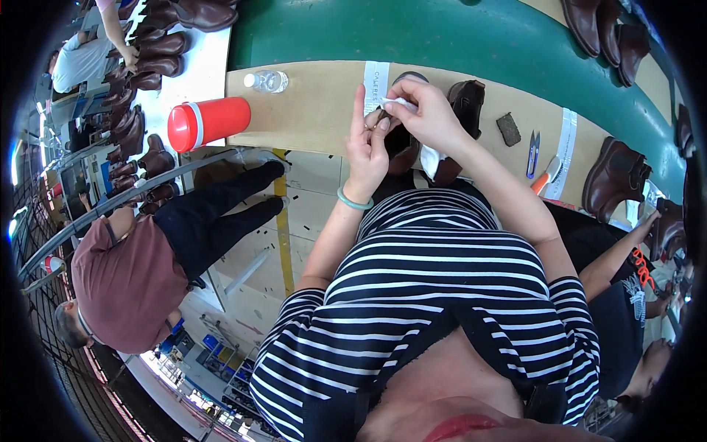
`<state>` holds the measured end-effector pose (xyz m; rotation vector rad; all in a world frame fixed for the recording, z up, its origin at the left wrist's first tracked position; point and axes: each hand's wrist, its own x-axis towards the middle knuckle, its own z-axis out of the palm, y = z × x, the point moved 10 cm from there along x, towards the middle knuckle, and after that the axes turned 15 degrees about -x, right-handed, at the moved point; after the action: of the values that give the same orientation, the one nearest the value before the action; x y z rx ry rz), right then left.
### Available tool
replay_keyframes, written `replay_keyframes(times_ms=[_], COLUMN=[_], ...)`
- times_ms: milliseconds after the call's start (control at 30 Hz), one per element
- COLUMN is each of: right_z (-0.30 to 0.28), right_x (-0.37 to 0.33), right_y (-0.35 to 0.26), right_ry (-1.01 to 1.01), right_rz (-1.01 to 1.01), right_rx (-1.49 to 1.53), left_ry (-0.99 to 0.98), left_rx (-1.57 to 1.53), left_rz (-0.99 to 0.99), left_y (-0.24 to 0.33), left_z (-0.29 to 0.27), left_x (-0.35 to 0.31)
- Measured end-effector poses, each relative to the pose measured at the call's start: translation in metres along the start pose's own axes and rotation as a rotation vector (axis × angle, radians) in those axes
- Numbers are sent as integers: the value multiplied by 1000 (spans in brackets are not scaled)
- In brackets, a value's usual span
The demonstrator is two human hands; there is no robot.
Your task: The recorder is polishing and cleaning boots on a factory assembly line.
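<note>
Over the near edge of the bench, my left hand (367,147) and my right hand (427,118) meet. My right hand is closed in a pinch on a small white cloth (400,102), possibly tissue. Thumb and fingers of my left hand pinch a small part against it that I cannot make out, with one finger pointing up. Directly beneath is a dark brown boot (402,156), largely covered by my hands. A second dark boot (465,110) stands just right of them. White stuffing (430,160) shows below my right wrist.
Along the tan bench (309,110) lie a clear bottle (266,81), red flask (210,124), brown block (508,129), blue thread snips (533,155) and orange-handled brush (547,175). A brown boot (617,179) stands right. Beyond runs a green surface (324,37). Co-workers are on both sides.
</note>
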<state>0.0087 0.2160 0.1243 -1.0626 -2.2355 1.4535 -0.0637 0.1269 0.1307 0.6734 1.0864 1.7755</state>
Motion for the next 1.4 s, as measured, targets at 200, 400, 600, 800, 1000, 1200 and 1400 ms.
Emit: replay_keyframes(times_ms=[200, 400, 600, 800, 1000, 1200, 1400], right_z=[-9, -22, -123, -79, 54, 65, 31], right_x=[0, -31, -100, -214, -214, -202, -155], right_y=[-19, -15, 30, 198, 190, 196, 134], right_ry=[225, 143, 205, 279, -33, 44, 153], right_rz=[-123, -116, 319, 589, 753, 804, 577], right_rx=[-136, -296, 544, 633, 840, 907, 1152], left_ry=[6, 17, 73, 185, 304, 210, 161], left_rx=[147, -129, -97, 112, -301, -115, -265], left_rz=[103, -44, -62, -831, -947, -876, -803], left_y=[3, -7, 38, -100, -167, -145, -101], left_z=[-6, -16, -97, -181, -127, -96, -28], left_x=[5, 48, 74, -38, -108, -82, -43])
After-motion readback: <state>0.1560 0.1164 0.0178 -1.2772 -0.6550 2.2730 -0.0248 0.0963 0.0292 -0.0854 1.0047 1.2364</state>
